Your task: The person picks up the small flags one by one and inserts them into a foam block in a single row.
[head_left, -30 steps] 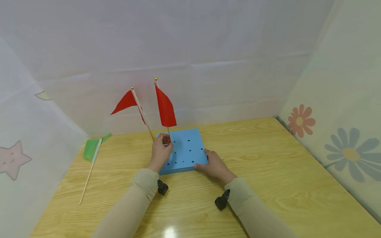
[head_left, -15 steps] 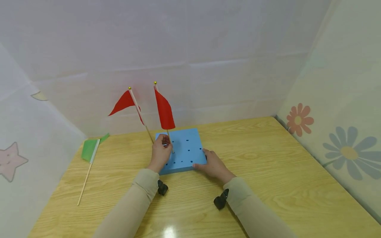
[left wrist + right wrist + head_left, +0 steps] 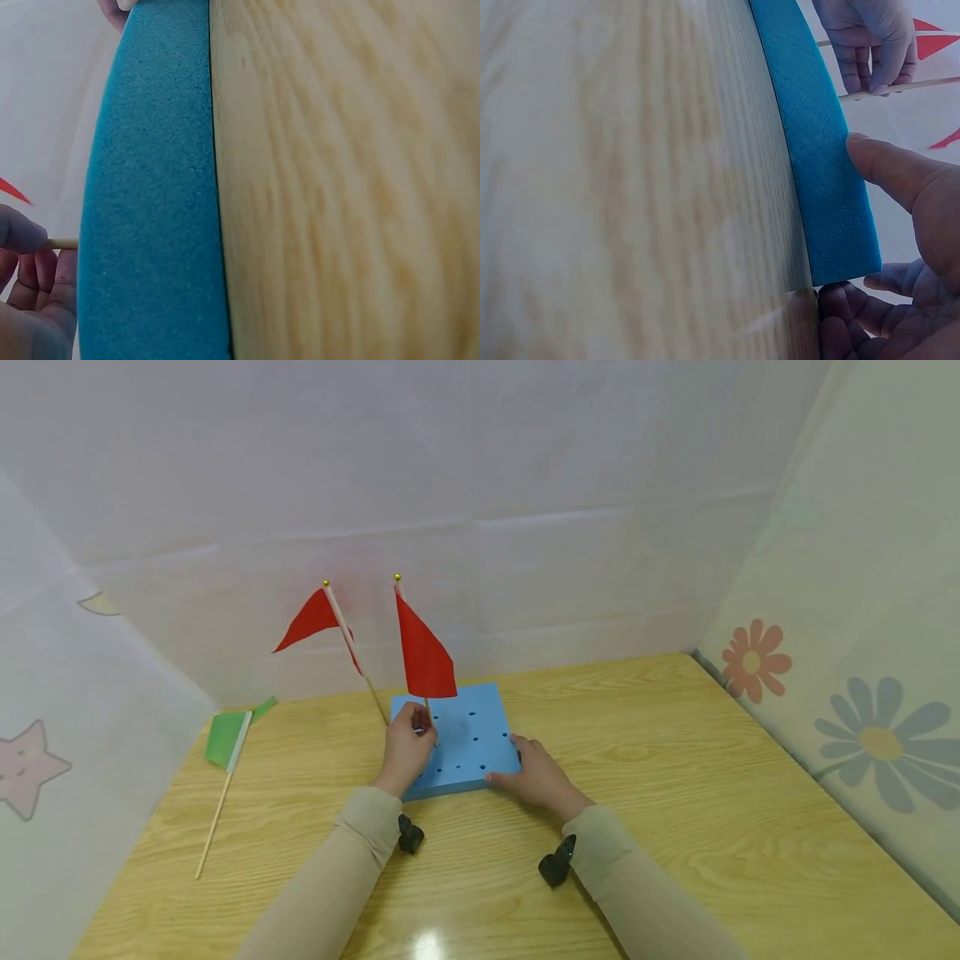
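Observation:
A blue foam block (image 3: 457, 783) with several small holes in its top lies on the table. My left hand (image 3: 406, 745) is over its left part, pinching the thin wooden stick of a red flag (image 3: 426, 660) between thumb and fingers. That stick stands nearly upright with its lower end at a hole; how deep it sits cannot be seen. Around the block's front right corner, my right hand (image 3: 542, 779) holds on, thumb at the front edge and fingers along the right side. Another red flag (image 3: 311, 620) leans left behind my left hand, its foot hidden.
On the left of the wooden table (image 3: 675, 793) lies a green flag (image 3: 227, 739) on a wooden stick. A pale cloth wall (image 3: 570, 568) rises behind the table, with printed side walls left and right. Small black cameras (image 3: 557, 862) sit at both wrists.
The red flag in my left hand has come down lower, and its cloth has swung out to the right. My right hand and the block hold nearly still.

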A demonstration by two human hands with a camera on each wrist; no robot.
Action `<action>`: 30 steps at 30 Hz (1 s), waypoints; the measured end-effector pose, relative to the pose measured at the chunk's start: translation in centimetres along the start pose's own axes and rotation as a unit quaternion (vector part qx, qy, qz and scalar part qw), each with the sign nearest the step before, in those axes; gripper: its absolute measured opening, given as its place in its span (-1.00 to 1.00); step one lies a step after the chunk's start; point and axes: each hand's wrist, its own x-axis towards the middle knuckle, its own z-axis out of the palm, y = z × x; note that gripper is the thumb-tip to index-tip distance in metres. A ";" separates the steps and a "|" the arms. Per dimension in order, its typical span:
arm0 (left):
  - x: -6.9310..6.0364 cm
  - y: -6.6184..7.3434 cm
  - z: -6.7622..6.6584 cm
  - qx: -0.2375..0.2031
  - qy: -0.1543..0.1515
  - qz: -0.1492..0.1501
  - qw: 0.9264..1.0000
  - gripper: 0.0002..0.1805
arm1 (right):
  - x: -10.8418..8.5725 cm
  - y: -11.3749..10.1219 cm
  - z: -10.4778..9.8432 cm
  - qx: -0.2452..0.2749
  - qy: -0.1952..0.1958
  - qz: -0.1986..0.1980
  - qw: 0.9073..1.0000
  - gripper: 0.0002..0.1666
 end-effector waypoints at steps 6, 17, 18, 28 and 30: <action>0.0 -0.1 -0.1 0.015 -0.010 -0.003 1.000 -0.83 | 0.1 0.2 0.0 0.002 0.004 -0.010 1.000 0.06; 0.0 -0.4 -0.1 0.027 -0.018 -0.010 0.999 -0.84 | -0.1 0.0 0.1 0.005 -0.002 -0.009 1.000 0.07; 0.0 -0.4 -0.2 0.025 -0.017 -0.012 0.999 -0.84 | -0.1 0.0 0.1 0.005 -0.002 -0.010 1.000 0.07; -0.5 0.0 -0.5 -0.024 -0.015 -0.047 0.998 -0.59 | -0.2 0.0 0.0 0.009 -0.002 -0.006 1.000 0.08; -0.7 0.1 -0.6 -0.033 -0.014 -0.045 0.998 -0.57 | -0.2 0.1 -0.1 0.010 -0.002 -0.010 1.000 0.08</action>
